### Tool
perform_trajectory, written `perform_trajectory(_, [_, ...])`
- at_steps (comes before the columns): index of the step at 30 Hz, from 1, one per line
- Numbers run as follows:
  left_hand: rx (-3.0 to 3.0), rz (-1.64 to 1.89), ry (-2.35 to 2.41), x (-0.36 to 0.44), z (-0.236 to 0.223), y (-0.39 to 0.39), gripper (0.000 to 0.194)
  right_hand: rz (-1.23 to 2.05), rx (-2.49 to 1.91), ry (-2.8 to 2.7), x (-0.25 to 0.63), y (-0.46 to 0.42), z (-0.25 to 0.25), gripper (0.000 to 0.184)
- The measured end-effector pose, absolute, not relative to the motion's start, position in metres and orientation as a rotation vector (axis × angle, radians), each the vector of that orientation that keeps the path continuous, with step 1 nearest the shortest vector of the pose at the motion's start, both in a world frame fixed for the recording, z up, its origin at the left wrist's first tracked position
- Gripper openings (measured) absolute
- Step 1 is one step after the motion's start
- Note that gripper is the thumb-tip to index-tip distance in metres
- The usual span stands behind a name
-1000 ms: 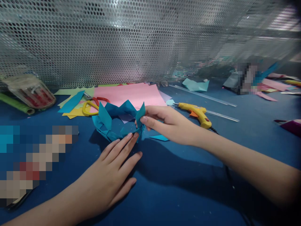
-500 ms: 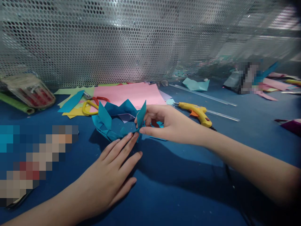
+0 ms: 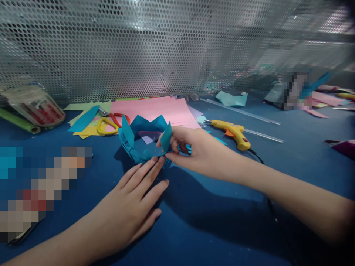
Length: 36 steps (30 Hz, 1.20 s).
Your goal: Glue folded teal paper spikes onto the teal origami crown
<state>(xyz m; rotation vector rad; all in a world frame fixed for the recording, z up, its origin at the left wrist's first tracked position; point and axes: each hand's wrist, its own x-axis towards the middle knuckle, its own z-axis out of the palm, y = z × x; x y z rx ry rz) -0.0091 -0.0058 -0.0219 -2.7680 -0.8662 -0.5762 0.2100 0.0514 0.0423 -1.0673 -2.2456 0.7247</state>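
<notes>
A folded blue paper crown with upright points stands on the blue table. My left hand lies flat, fingers stretched, and its fingertips press the crown's near rim. My right hand pinches the crown's right side, thumb and fingers closed round a standing point and the band below it.
A yellow glue gun lies right of the crown with clear glue sticks behind it. Pink paper, yellow and red scissors and coloured scraps lie behind. A plastic pack sits far left. A perforated metal screen closes the back.
The crown has been squeezed narrower and shifted a little right. My right hand's fingers have slid lower onto its right side. My left hand stays in place.
</notes>
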Motion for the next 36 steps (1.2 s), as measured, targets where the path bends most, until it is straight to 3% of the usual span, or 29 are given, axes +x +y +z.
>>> perform_trajectory(11, [-2.797,-0.568,-0.871,-0.009,-0.024,-0.006,0.033,0.716,-1.213,-2.120,0.205,0.045,0.036,0.029])
perform_trajectory(18, [-2.802,-0.548,-0.876,-0.009,-0.023,-0.006,0.034,0.676,-1.229,-2.080,0.205,0.043,0.031,0.015])
perform_trajectory(36, [-2.813,-0.538,-0.890,-0.010,-0.022,-0.007,0.035,0.771,-1.252,-2.040,0.205,0.045,0.034,0.009])
